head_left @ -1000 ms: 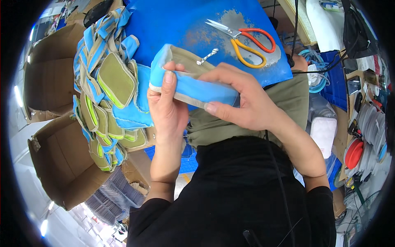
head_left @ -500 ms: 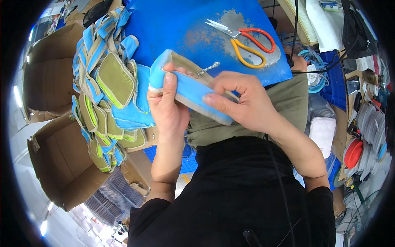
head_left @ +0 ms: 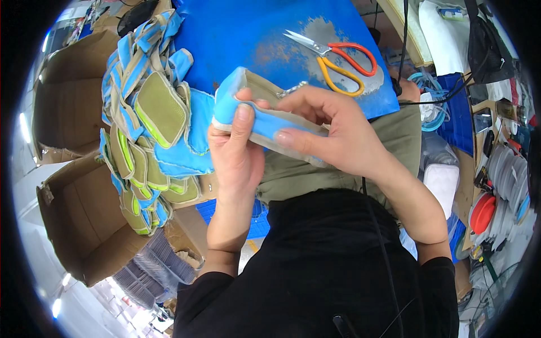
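A sewn fabric piece (head_left: 227,102), bright blue with beige edging and a khaki side, is held up over my lap. My left hand (head_left: 238,143) grips its left end, thumb on the blue face and fingertips showing over the upper edge. On the right part, my right hand (head_left: 344,132) pinches the cloth, thumb in front and fingers bent behind. A small silvery piece (head_left: 294,88) sticks out beside the right fingers; its kind is unclear. Scissors (head_left: 344,63) with one red and one yellow handle lie open on the blue tabletop (head_left: 236,34) beyond.
Left of my hands is a heap of similar blue and olive fabric pieces (head_left: 162,110). Two cardboard boxes (head_left: 84,219) stand further left, with a stack of thin grey pieces (head_left: 152,270) near the lower one. Shelving with white and red spools (head_left: 483,214) is on the right.
Both hands and the fabric piece have shifted slightly right. The right fingers have bent and moved a little along the upper edge; both hands keep their hold.
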### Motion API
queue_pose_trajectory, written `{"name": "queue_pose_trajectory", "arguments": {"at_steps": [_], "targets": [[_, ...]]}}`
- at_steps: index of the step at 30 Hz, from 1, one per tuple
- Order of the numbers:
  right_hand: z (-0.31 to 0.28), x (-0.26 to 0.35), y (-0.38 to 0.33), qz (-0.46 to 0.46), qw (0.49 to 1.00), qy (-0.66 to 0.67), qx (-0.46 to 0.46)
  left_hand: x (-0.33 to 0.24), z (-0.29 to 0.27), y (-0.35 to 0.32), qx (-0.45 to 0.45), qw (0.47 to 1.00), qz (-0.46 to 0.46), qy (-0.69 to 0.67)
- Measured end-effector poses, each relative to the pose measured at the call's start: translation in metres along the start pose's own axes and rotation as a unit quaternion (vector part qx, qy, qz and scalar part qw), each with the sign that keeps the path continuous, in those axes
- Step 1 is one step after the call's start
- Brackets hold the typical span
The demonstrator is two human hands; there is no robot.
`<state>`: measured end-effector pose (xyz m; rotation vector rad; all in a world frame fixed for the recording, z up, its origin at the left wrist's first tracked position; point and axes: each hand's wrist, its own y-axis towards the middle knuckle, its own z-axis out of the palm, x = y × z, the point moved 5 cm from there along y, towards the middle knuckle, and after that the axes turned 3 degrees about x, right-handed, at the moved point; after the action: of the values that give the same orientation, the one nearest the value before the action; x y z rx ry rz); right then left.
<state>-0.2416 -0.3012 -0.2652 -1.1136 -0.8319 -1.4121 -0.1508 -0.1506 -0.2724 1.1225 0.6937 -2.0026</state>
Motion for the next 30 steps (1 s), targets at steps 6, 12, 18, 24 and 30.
{"name": "queue_pose_trajectory", "arguments": {"at_steps": [6, 12, 18, 24, 30], "targets": [[-0.002, 0.006, 0.008, -0.032, 0.996, -0.082, -0.022, -0.001, 0.012, 0.002, -0.010, 1.000, 0.014, 0.019], [0.002, 0.010, 0.005, -0.045, 0.993, -0.096, -0.049, 0.003, 0.006, 0.001, -0.007, 1.000, 0.011, -0.001], [0.003, 0.012, 0.004, -0.043, 0.993, -0.102, -0.040, 0.000, 0.010, 0.001, -0.037, 0.999, 0.007, -0.002], [0.006, 0.014, 0.005, -0.050, 0.992, -0.108, -0.030, 0.000, 0.009, 0.002, -0.055, 0.998, 0.010, -0.021], [0.008, 0.016, 0.006, -0.031, 0.994, -0.105, -0.020, 0.002, 0.008, 0.003, -0.044, 0.999, 0.024, -0.005]]}}
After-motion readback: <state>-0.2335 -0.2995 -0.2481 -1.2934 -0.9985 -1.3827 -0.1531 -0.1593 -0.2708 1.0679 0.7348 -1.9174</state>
